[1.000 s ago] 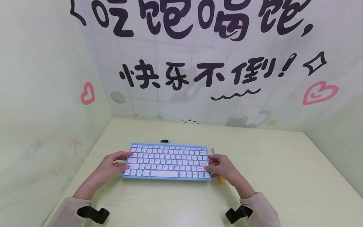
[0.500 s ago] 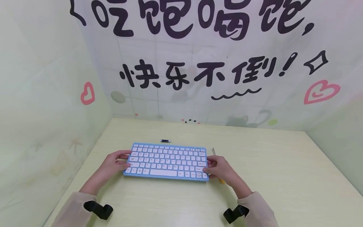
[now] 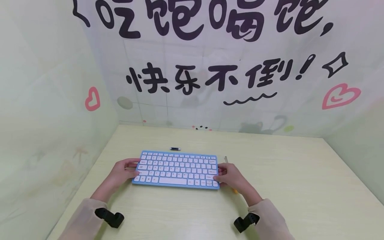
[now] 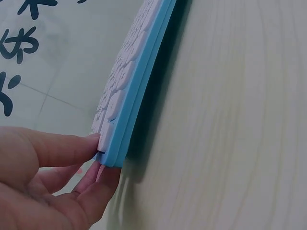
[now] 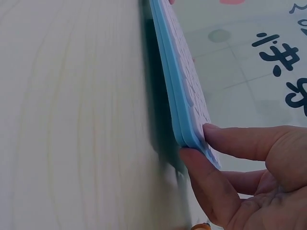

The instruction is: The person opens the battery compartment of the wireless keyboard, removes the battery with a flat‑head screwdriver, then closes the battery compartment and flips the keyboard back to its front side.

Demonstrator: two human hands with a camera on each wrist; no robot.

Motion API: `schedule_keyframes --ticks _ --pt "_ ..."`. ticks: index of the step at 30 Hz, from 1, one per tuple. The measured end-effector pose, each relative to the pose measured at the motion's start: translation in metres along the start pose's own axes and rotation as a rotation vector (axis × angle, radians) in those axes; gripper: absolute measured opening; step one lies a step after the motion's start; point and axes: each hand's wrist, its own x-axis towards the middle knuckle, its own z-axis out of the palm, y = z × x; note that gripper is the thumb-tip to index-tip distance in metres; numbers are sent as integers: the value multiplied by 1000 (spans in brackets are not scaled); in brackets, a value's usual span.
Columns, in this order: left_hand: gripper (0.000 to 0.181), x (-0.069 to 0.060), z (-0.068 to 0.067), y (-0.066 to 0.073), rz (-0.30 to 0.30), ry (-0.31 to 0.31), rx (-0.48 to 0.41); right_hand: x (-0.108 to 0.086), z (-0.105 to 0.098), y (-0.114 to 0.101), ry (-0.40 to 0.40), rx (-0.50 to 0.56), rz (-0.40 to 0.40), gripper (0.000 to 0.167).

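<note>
A light-blue keyboard point(image 3: 177, 169) with white keys is held face up between both hands. The left hand point(image 3: 120, 171) pinches its left end, thumb on top of the keys and fingers underneath, as the left wrist view shows on the keyboard edge point(image 4: 127, 115). At the other end the right hand point(image 3: 232, 176) pinches the keyboard in the same way, and the right wrist view shows its thumb point(image 5: 240, 140) on top. In both wrist views a dark shadow lies under the keyboard, which appears slightly raised off the table.
Behind the keyboard lies a small dark battery-like cylinder point(image 3: 175, 149). A screwdriver with a thin metal shaft point(image 3: 226, 159) and an orange handle point(image 3: 235, 191) lies partly hidden by the right hand. The pale wooden table point(image 3: 300, 186) meets printed cloth walls at the back and sides.
Both hands keep their pinch on the keyboard. Its right end has shifted slightly left and its left end slightly right, and it sits a little farther back. The forearms have moved inward.
</note>
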Motion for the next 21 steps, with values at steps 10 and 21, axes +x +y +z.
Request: schedule_keyframes --ticks 10,21 --pt "47 2 7 1 -10 31 24 4 2 6 19 -55 23 46" --pt "46 2 9 4 -27 42 75 3 9 3 61 -161 1 42"
